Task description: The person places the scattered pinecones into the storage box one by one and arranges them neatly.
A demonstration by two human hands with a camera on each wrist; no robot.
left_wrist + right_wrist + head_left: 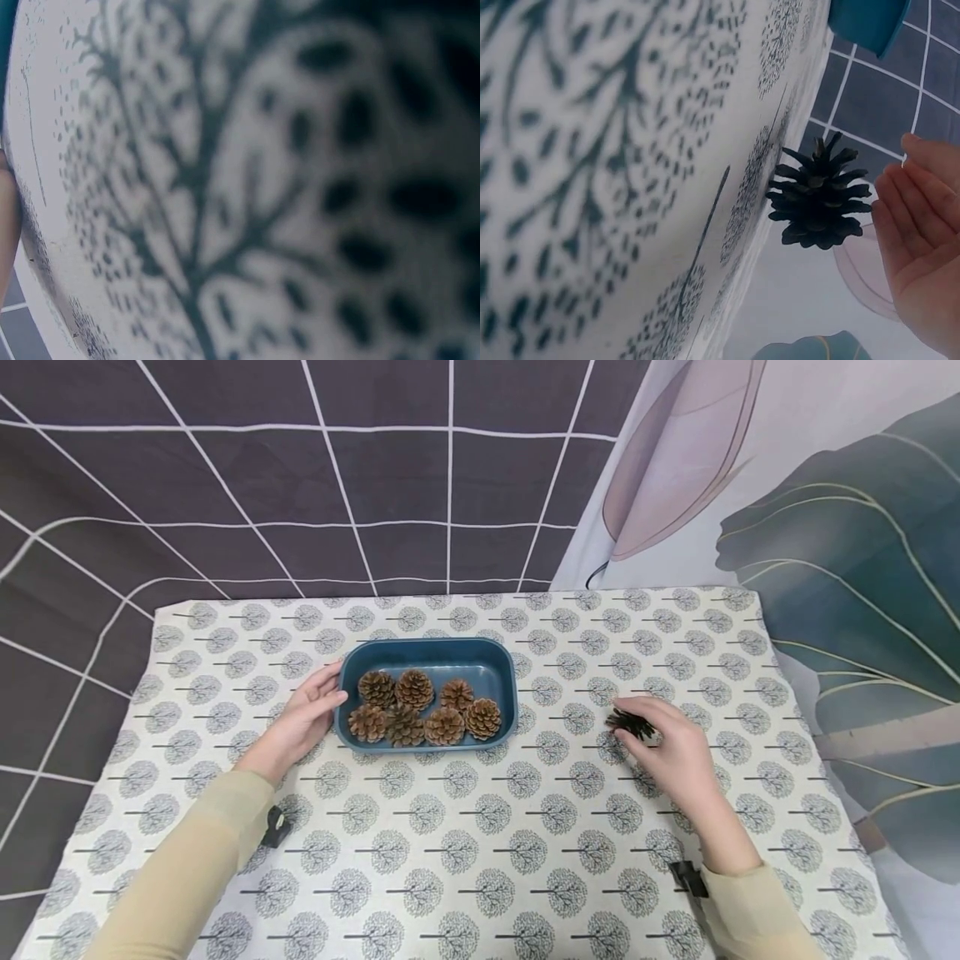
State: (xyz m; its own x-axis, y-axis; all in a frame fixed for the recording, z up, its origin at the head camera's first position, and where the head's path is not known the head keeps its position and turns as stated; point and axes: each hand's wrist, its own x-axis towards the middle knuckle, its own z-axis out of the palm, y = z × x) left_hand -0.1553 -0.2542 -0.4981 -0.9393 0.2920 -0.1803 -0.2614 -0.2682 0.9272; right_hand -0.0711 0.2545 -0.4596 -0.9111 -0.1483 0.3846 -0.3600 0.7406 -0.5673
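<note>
A blue rectangular tray [431,649] holds several brown pinecones [444,727], most of them along its near side. At the tray's left end my left hand [303,718] rests with extended fingers along the outer wall and the thumb at the rim. One dark pinecone [630,722] sits on the cloth to the right of the tray. My right hand [671,747] reaches around this cone, thumb on the near side and fingers on the far side. From the right wrist view, the loosely bent fingers [907,210] are beside the cone, a small gap between them.
A white tablecloth [480,852] printed with grey trees covers the table. Behind it hangs a dark curtain [390,477] with white grid lines, and a leaf-patterned curtain [847,568] hangs on the right. In the left wrist view, mostly blurred cloth shows.
</note>
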